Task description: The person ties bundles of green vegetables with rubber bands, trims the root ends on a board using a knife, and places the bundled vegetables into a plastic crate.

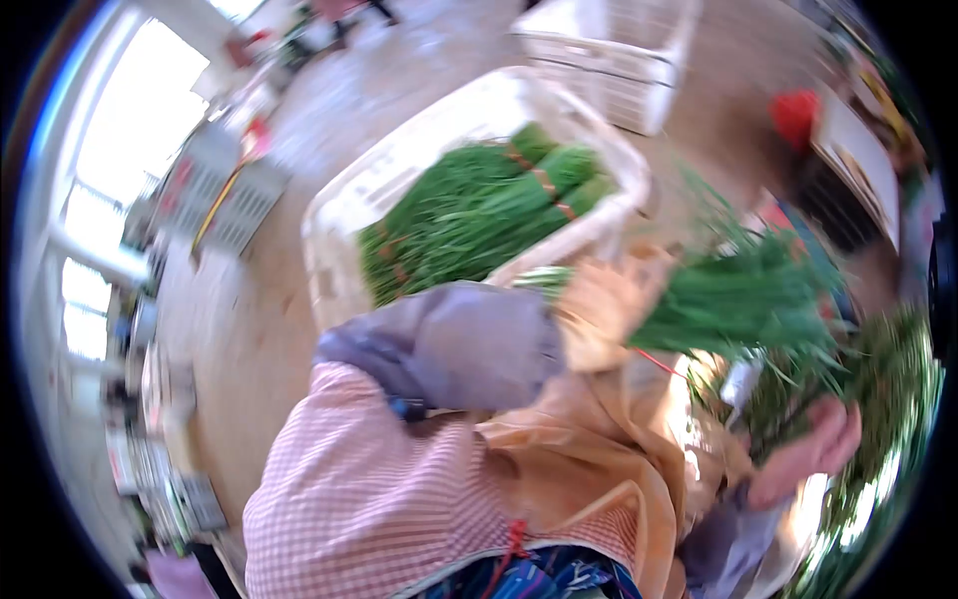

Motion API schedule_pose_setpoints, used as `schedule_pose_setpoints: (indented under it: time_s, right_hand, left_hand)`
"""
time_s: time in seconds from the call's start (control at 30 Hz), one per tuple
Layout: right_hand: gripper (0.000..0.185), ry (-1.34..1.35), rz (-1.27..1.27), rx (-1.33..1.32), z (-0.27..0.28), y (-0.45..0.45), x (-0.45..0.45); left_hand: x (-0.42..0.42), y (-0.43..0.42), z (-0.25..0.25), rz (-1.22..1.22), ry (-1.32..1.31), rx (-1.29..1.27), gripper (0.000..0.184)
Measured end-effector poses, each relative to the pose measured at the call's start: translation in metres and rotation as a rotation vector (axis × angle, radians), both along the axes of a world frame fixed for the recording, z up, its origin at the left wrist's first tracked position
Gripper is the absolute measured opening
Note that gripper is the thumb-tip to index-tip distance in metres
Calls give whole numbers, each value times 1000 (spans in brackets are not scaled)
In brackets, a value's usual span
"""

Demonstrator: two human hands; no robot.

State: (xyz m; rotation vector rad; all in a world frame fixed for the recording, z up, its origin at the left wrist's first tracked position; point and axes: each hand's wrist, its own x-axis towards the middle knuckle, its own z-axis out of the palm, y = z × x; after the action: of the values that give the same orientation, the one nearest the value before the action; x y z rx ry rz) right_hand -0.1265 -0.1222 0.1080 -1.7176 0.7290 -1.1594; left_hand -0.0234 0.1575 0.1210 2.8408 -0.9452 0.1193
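Observation:
My left hand [599,304], blurred by motion, is wrapped round a bunch of garlic chives [743,304]. The pale stem ends stick out to its left and the long green leaves fan out to the right. A thin red tie [659,362] shows just below the bunch. Lower right, my right hand [813,444] is apart from the bunch, its fingers stretched out and nothing seen in them. In front of me a white plastic crate [334,235] holds several bunches of chives [479,215] bound with orange-red bands.
Another white crate [609,60] stands behind the first one. A large heap of loose greens [888,399] lies at the right. A grey crate [225,190] is at the left on the brown floor [235,329]. A dark box [843,200] and a red item [794,120] are at the upper right.

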Motion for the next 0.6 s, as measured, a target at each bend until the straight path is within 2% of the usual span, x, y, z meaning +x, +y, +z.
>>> schedule_pose_setpoints:
  time_s: [0.03, 0.07, 0.13, 0.17, 0.2, 0.23, 0.27, 0.33, 0.37, 0.47, 0.5, 0.53, 0.57, 0.6]
  right_hand:
    - [23, -34, 58, -99, 0, -1, -11]
    - [27, -151, 324, -334, -5, 9, -22]
    - [46, 35, 748, -1160, 21, 49, 2]
    - [54, 283, 707, -1162, 17, 61, 11]
    - [63, 525, 653, -1154, 11, 64, 16]
    - [76, 694, 597, -1017, -20, 45, 25]
    - [80, 739, 582, -983, -33, 33, 34]
    - [81, 647, 720, -868, -52, 10, 48]
    - [76, 591, 725, -928, -53, 10, 50]
    - [60, 438, 782, -1053, -59, 16, 64]
    - [55, 411, 818, -1065, -62, 17, 67]
    - [49, 391, 836, -1077, -59, 18, 70]
    - [36, 541, 890, -967, -56, 23, 71]
    - [33, 510, 904, -957, -67, 20, 77]
  left_hand:
    - [1, -6, -1, -36, 150, 22, 112]
    - [-7, -7, -6, -12, 3, -25, 106]
    - [-6, -7, -24, 13, -160, 6, 104]
    - [-3, 0, -25, 5, -63, 36, 104]
    - [-7, -3, -4, -4, 28, 66, 104]
    - [-10, 3, 6, -16, 120, 88, 104]
    - [-11, 12, 9, -20, 118, 84, 105]
    - [-11, 20, 11, -51, 124, 84, 106]
    - [-9, 28, 22, -113, 115, -4, 107]
    - [20, 33, 64, -115, 647, 18, 103]
    - [33, 38, 65, -206, 618, -97, 99]
    - [42, 32, 63, -142, 690, -91, 95]
    - [51, 26, 50, -195, 614, -132, 95]
    - [58, 19, 38, -268, 553, -181, 95]
